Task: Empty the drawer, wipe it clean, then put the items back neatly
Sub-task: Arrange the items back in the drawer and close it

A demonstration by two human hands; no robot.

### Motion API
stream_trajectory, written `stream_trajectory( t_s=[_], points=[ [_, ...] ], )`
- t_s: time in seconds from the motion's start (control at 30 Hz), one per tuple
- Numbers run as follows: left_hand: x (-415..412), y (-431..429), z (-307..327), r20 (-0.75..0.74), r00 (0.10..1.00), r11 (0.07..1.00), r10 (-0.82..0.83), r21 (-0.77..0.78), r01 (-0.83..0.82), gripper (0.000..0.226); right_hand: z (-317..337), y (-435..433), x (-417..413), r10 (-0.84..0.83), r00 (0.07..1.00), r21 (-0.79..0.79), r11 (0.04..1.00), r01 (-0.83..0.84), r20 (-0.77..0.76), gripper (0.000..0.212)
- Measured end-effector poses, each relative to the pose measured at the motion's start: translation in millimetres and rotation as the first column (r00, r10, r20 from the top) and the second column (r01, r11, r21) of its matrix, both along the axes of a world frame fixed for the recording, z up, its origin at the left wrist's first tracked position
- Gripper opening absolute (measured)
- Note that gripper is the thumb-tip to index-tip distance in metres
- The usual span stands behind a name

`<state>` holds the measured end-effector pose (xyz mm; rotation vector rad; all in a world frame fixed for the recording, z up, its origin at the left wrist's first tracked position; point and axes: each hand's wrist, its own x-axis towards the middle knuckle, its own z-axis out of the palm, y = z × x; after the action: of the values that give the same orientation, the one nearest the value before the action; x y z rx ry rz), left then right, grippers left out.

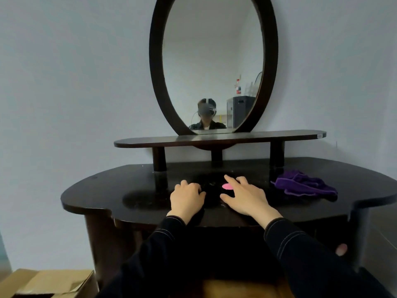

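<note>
My left hand lies knuckles-up on the dark dressing table, its fingers curled at the edge of a black shape that blends into the tabletop. Whether it grips that shape is unclear. My right hand is spread with straight fingers, and its index finger and thumb lie either side of a small pink oval item on the tabletop. A crumpled purple cloth lies to the right of both hands. The drawer is hidden below the table edge, behind my dark sleeves.
A raised shelf on three short posts crosses the back of the table under an oval mirror. A cardboard box sits on the floor at the lower left. A light wall stands behind.
</note>
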<state>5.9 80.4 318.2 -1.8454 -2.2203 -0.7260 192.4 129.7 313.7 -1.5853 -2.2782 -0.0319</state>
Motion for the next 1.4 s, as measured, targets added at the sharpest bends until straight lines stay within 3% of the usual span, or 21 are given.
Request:
stream_trajectory(
  t_s=[0.2, 0.3, 0.37, 0.43, 0.53, 0.6, 0.7, 0.77, 0.87, 1.03, 1.2, 1.4],
  points=[
    [-3.2, -9.4, -6.6, -0.013, 0.988, 0.975, -0.156, 0.158, 0.156, 0.010, 2.0, 1.3, 4.4, 0.105, 0.987, -0.016, 0.994, -0.108, -0.120, 0.037],
    [-1.5, -27.9, -6.7, 0.140, 0.957, 0.947, -0.254, 0.235, 0.217, 0.011, 4.1, -11.7, 11.8, 0.132, 0.937, -0.057, 0.986, -0.158, -0.324, 0.030],
    [1.5, -47.8, -8.0, 0.270, 0.905, 0.912, -0.330, 0.339, 0.231, 0.015, 5.2, -27.4, 17.6, 0.130, 0.849, -0.081, 0.977, -0.199, -0.512, 0.028],
    [4.8, -72.3, -11.2, 0.377, 0.811, 0.852, -0.447, 0.455, 0.258, 0.015, 1.1, -48.9, 23.6, 0.154, 0.750, -0.031, 0.973, -0.227, -0.643, 0.025],
    [8.8, -113.4, -20.7, 0.515, 0.551, 0.739, -0.657, 0.584, 0.335, 0.007, -7.9, -93.8, 32.3, 0.285, 0.624, 0.096, 0.943, -0.319, -0.728, 0.028],
    [9.4, -137.0, -37.6, 0.559, 0.458, 0.720, -0.691, 0.587, 0.370, 0.006, -18.3, -122.9, 38.1, 0.373, 0.604, 0.175, 0.916, -0.361, -0.704, 0.033],
    [5.6, -159.5, -80.8, 0.681, 0.386, 0.776, -0.623, 0.473, 0.418, 0.012, -51.0, -151.8, 44.9, 0.463, 0.630, 0.204, 0.874, -0.441, -0.623, 0.039],
    [-0.9, -164.7, -114.3, 0.739, 0.426, 0.831, -0.522, 0.328, 0.449, 0.012, -86.1, -158.4, 47.9, 0.471, 0.693, 0.136, 0.866, -0.482, -0.546, 0.042],
    [-18.2, -160.7, -163.0, 0.721, 0.597, 0.880, -0.353, 0.038, 0.474, 0.010, -149.5, -150.0, 44.7, 0.389, 0.836, -0.068, 0.892, -0.446, -0.388, 0.040],
    [-40.4, -140.9, -220.1, 0.447, 0.842, 0.852, -0.301, -0.270, 0.449, 0.011, -237.4, -119.1, 32.9, 0.306, 0.920, -0.339, 0.862, -0.378, -0.246, 0.035],
    [-40.2, -130.4, -249.0, 0.202, 0.915, 0.787, -0.351, -0.465, 0.405, 0.020, -276.3, -108.7, 33.0, 0.320, 0.935, -0.458, 0.815, -0.355, -0.155, 0.039],
    [-31.4, -130.8, -257.6, 0.019, 0.946, 0.787, -0.324, -0.550, 0.280, 0.015, -286.2, -106.2, 37.6, 0.269, 0.936, -0.494, 0.796, -0.350, -0.228, 0.047]
  ],
)
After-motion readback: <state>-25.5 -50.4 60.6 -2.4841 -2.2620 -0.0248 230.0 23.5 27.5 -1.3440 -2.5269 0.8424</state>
